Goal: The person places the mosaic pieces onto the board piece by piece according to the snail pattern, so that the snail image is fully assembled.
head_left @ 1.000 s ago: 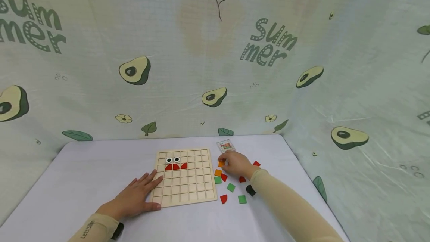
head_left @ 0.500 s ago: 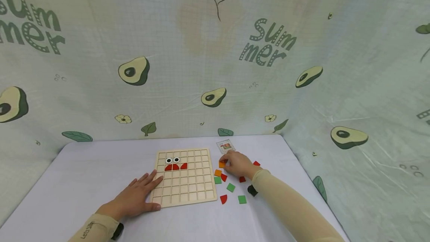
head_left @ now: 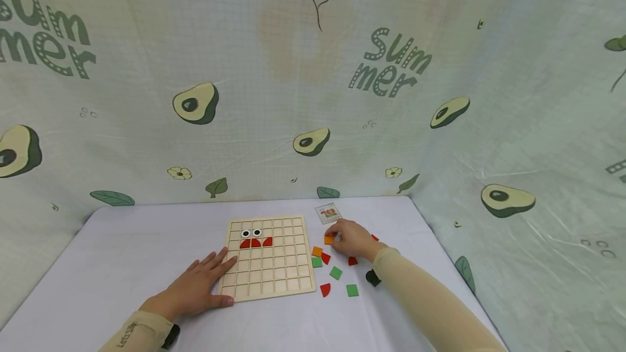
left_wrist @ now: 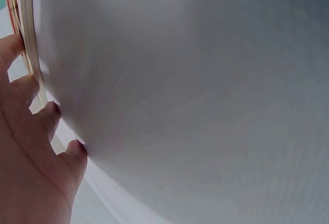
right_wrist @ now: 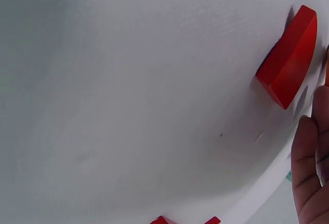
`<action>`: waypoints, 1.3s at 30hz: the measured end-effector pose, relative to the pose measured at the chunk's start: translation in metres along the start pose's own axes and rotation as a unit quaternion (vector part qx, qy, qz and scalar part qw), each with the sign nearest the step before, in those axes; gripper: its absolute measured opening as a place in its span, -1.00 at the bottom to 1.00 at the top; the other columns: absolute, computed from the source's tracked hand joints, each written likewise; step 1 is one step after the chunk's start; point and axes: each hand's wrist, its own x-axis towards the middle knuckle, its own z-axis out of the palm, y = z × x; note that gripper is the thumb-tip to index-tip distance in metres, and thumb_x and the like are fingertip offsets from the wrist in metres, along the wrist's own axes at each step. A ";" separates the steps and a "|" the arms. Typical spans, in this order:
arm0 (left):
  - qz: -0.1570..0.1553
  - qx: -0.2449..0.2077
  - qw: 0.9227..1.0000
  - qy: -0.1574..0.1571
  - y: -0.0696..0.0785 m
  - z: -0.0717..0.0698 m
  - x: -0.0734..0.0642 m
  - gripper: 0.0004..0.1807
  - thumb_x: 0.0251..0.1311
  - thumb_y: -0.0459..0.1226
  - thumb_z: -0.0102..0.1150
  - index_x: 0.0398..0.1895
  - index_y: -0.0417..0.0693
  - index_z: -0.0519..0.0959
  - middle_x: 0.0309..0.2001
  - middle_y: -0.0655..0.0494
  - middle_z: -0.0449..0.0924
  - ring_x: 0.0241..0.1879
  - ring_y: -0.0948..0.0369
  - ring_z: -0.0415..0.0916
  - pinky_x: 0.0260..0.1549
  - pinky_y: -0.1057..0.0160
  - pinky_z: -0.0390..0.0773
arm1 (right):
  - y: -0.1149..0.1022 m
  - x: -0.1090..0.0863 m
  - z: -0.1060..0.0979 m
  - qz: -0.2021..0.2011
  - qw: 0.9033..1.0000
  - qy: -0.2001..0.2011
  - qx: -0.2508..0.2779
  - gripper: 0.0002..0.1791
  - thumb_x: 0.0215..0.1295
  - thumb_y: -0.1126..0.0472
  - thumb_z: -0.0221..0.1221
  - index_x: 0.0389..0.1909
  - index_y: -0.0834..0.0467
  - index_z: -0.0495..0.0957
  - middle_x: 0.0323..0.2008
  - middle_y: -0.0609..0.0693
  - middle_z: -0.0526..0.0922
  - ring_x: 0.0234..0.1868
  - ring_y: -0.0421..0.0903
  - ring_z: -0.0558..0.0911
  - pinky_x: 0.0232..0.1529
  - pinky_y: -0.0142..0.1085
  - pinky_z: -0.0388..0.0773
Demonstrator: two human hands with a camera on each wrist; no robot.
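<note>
My left hand [head_left: 195, 287] lies with spread fingers at the left edge of the wooden grid board [head_left: 274, 275]. In the left wrist view its fingertips [left_wrist: 49, 112] sit along the board's side and the white cloth. Two eye tiles [head_left: 246, 233] are on the board, above three red quarter-round tiles [head_left: 256, 243]. Right of the board, my right hand [head_left: 355, 239] pinches an orange square tile [head_left: 329, 239] close over the table. A red tile [right_wrist: 290, 57] lies near those fingers in the right wrist view.
Another orange tile [head_left: 317, 251], several green squares [head_left: 336, 272] and loose red tiles [head_left: 325, 289] lie right of the board. A small picture card [head_left: 328, 213] is behind the right hand. A printed cloth [head_left: 254, 124] hangs behind the white table [head_left: 146, 243].
My right hand has shifted slightly to the right, away from the board, and the orange square tile has moved with it. The left hand has stayed in place.
</note>
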 end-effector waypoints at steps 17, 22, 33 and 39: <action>-0.007 -0.003 1.000 -0.002 0.002 -0.001 -0.001 0.10 -0.08 0.39 0.29 0.50 0.02 0.30 0.52 -0.18 0.08 0.44 -0.30 0.03 0.30 -0.41 0.03 | -0.020 0.014 -0.007 -0.027 1.000 0.000 0.000 -0.72 0.24 0.17 0.34 -0.01 -0.02 0.72 -0.12 -0.24 0.66 -0.04 -0.13 0.55 0.12 -0.19 0.53; -0.010 -0.001 1.000 -0.002 0.001 0.000 0.000 0.11 -0.09 0.40 0.28 0.50 0.04 0.30 0.52 -0.17 0.08 0.44 -0.30 0.02 0.30 -0.40 0.03 | -0.046 0.029 -0.002 -0.055 0.998 -0.001 0.002 -0.70 0.24 0.15 0.32 0.00 -0.04 0.72 -0.11 -0.26 0.64 -0.06 -0.15 0.55 -0.02 -0.31 0.54; -0.024 -0.010 1.000 -0.009 0.002 0.000 -0.001 0.10 -0.07 0.39 0.29 0.51 0.06 0.28 0.54 -0.13 0.04 0.47 -0.27 -0.03 0.34 -0.38 -0.04 | -0.091 0.057 0.024 -0.081 0.996 -0.016 0.044 -0.73 0.25 0.15 0.33 -0.03 -0.05 0.73 -0.19 -0.27 0.59 -0.23 -0.25 0.51 -0.08 -0.39 0.52; -0.019 -0.007 1.000 -0.009 0.001 -0.001 -0.001 0.10 -0.06 0.39 0.27 0.52 0.05 0.26 0.54 -0.14 0.03 0.46 -0.28 -0.03 0.33 -0.39 -0.03 | -0.102 0.059 0.031 -0.096 0.995 -0.022 0.034 -0.67 0.21 0.28 0.25 -0.01 0.00 0.73 -0.17 -0.21 0.63 -0.23 -0.26 0.52 -0.09 -0.37 0.52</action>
